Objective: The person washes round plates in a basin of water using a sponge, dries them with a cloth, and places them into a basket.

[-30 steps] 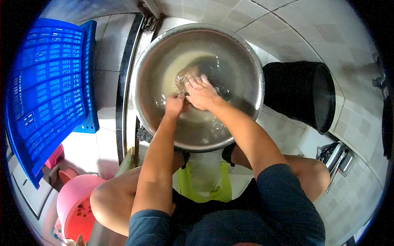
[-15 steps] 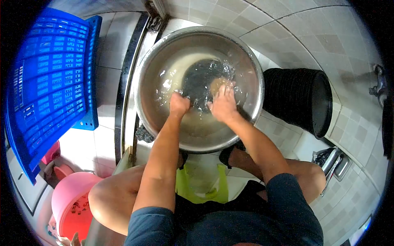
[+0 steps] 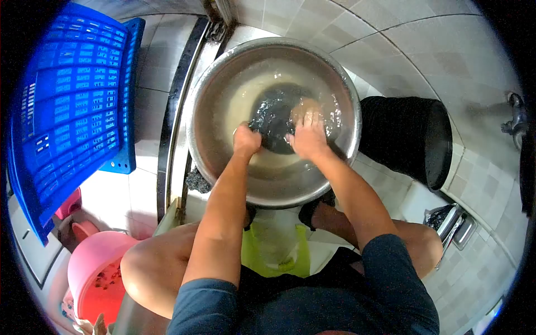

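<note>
A wide steel basin in front of me holds cloudy water. In the water lies a dark round tray, blurred by ripples. My left hand is closed on the tray's left edge, with its fingertips partly hidden. On the tray's right side, my right hand presses a tan, rounded pad against the surface. Its fingers lie close together over the pad, whose exact kind I cannot make out.
Right of the basin, a stack of black round trays lies on its side by the tiled wall. A blue plastic basket stands at the left, a pink tub below it. A tap sticks out from the right wall.
My right hand and the tan pad have shifted slightly right. The splashing has eased, and more of the dark tray shows. My left hand stays at the tray's edge.
</note>
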A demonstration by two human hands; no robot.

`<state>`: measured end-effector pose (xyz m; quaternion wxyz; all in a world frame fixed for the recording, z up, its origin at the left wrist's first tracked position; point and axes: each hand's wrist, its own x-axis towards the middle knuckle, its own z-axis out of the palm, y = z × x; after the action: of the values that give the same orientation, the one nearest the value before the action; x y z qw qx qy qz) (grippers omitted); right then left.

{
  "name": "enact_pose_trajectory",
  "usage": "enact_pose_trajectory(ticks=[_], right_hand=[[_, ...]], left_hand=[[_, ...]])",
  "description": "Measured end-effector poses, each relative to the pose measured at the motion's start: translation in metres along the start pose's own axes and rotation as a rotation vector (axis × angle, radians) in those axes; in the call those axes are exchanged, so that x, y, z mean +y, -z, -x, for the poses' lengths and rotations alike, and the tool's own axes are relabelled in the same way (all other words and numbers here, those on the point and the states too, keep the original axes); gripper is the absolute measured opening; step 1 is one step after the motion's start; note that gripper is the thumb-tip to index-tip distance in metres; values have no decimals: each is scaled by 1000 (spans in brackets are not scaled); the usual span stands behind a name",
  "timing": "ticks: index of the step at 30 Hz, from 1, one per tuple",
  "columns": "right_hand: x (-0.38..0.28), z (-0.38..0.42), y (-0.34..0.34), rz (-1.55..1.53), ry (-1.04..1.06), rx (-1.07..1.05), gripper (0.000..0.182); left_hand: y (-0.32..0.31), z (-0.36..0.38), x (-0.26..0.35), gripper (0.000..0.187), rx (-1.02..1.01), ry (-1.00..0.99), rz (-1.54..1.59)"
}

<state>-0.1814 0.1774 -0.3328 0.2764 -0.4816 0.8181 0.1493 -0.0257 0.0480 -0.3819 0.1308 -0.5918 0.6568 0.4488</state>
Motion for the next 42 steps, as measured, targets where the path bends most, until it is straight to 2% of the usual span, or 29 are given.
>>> enact_pose_trajectory(ticks=[3, 4, 6, 9, 10, 11, 12, 13, 15, 16, 17, 19, 20, 21, 23, 24, 25, 26, 27, 29, 31, 33, 35, 37, 38, 39, 40, 41, 42], right_hand=[[-16, 36, 5, 125, 135, -212, 72], [-18, 40, -7, 121, 135, -214, 72], [-25, 43, -22, -116, 304, -132, 61], [-35, 17, -11, -195, 439, -114, 51], [-40, 9, 5, 18, 475, -3, 48], [-40, -3, 8, 14, 478, -4, 48], [-40, -17, 7, -57, 475, 74, 49], [-41, -28, 11, -128, 471, 149, 51], [-39, -48, 19, -130, 378, 117, 52], [-34, -53, 21, -127, 377, 102, 52], [-30, -53, 22, -127, 376, 100, 52], [-20, -57, 17, -120, 154, 208, 53], [-10, -59, 16, -95, 118, 228, 61], [-7, -55, 16, -93, 117, 229, 61], [2, -39, 15, -48, -65, 143, 65], [5, -31, 3, 51, -72, 205, 65], [5, -21, -2, 12, -69, 217, 65], [5, -13, -5, 4, -94, 84, 65], [-2, -2, 0, -6, -118, -49, 66], [-17, 22, -32, 70, -61, 136, 64], [-36, 36, -34, -9, -8, 18, 59], [-62, 38, -28, -245, -54, -5, 55], [-84, 30, -21, -425, -51, 48, 50], [-101, 18, -9, -606, -17, 102, 51], [-108, 7, -4, -675, -33, 39, 51], [-114, -7, 0, -742, -50, -22, 52], [-120, -19, -3, -888, -92, 55, 48], [-124, -29, -11, -937, -85, 235, 37], [-119, -34, -15, -935, -83, 167, 38]], left_hand=[[4, 3, 1, 34, 2, -62, 35], [1, -1, -2, 35, -16, -54, -31], [0, -6, -8, 35, -32, -43, -103], [4, -10, -16, 36, -89, -134, -27], [0, -13, -19, 36, -41, -183, 71], [-3, -17, -22, 37, 8, -232, 170], [6, -19, -20, 39, -172, -210, 6], [8, -16, -16, 39, -173, -202, 3], [4, -15, -13, 39, -119, -1, -72], [-2, -20, -22, 38, -111, -108, 13], [-8, -21, -27, 38, -113, -108, 13], [-11, -14, -23, 38, -22, -32, 35], [-10, -13, -21, 38, -20, -35, 38], [-9, -10, -18, 37, 11, -34, 11], [-7, -4, -12, 36, 34, -45, -14], [-6, -6, -16, 35, -43, 54, 129], [0, -1, -7, 35, -119, 153, 273], [4, 9, -1, 34, 24, 26, 112], [-4, 3, -7, 34, 23, 19, 118], [-21, -18, -32, 36, 43, 0, 20], [-11, -16, -34, 39, -28, -59, -54], [-12, -23, -47, 36, -237, 134, 509], [-16, -45, -58, 45, -400, 395, 776], [20, -3, -19, 62, -311, 251, 633], [29, 13, -5, 65, -447, 277, 905], [33, 23, 5, 63, -408, 279, 932], [29, 15, -2, 63, -362, 294, 894], [23, 4, -15, 62, -368, 298, 966], [16, -6, -27, 62, -375, 302, 1039]])
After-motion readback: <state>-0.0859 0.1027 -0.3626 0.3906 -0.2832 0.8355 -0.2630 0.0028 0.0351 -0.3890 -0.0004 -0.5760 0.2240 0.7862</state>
